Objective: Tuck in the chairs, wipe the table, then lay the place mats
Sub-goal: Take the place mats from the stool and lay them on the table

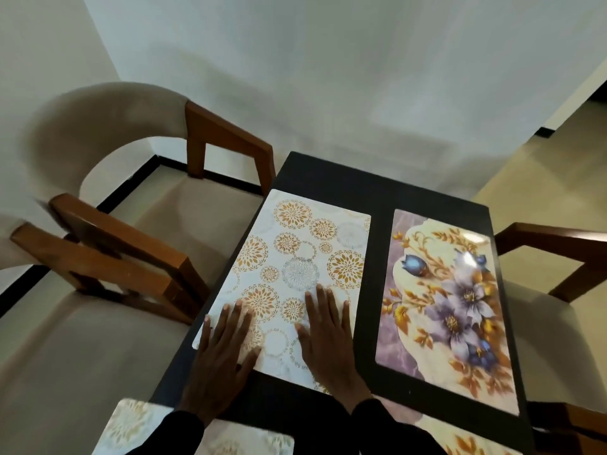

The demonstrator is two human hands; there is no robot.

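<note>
Dining room, head view: a person's left grip (220, 356) and right grip (328, 343) (bare hands emerging from dark sleeves (387, 421)) lie flat, fingers straight and slightly spread, on the near end of a white place mat (295, 257) printed with gold medallions. The mat lies lengthwise on a dark surface (381, 192) and stretches away ahead of both grips, its near-left corner just beside the left grip's little finger.

Just right of the right grip, across a strip of bare surface, a floral place mat (450, 290) with purple blooms and gold leaves lies parallel to the first, glossy with reflected light.

Behind the wrists, at the bottom edge, a second gold-patterned mat (131, 425) shows below the left grip. What appears to be another floral mat (460, 443) shows below the right; both are blurred and cropped.

Left of the left grip stand two chairs with wooden frames and pale cushions. The nearer chair (115, 257) and the farther chair (226, 139), with its curved padded back, have seats that meet the surface's left edge. Right of the floral place mat, well apart from the right grip, a third chair (558, 244) shows a wooden arm and a pale seat at the surface's right edge.
</note>
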